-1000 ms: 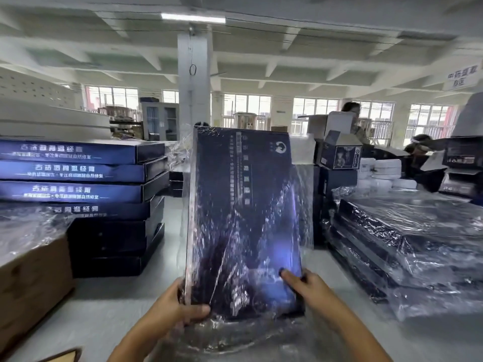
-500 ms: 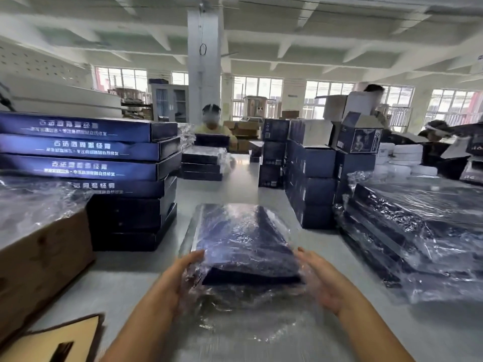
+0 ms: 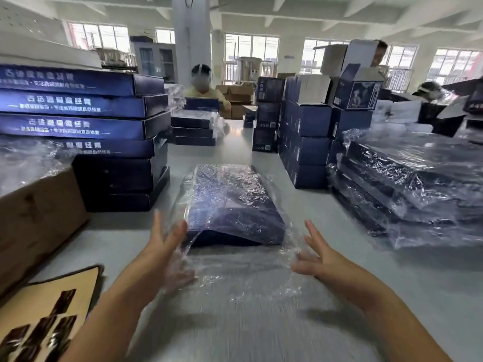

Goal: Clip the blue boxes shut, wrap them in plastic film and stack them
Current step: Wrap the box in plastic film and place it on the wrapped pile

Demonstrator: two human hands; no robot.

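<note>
We've let go; blue box [image 3: 230, 205] flat in film [image 3: 248, 283] on the surface [image 3: 366, 278]. Left hand [image 3: 162, 257], right hand [image 3: 316, 257]: grip empty, fingers spread.

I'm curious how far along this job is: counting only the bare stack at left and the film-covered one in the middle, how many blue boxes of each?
Bare blue boxes in the left stack: 6
Film-covered box in the middle: 1
Total: 7

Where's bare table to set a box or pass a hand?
Free: table lane beyond the wrapped box, between the blue box stack and the smaller boxes; the strip right of it, before the wrapped pile. Crowded: left, by the cardboard carton.
</note>
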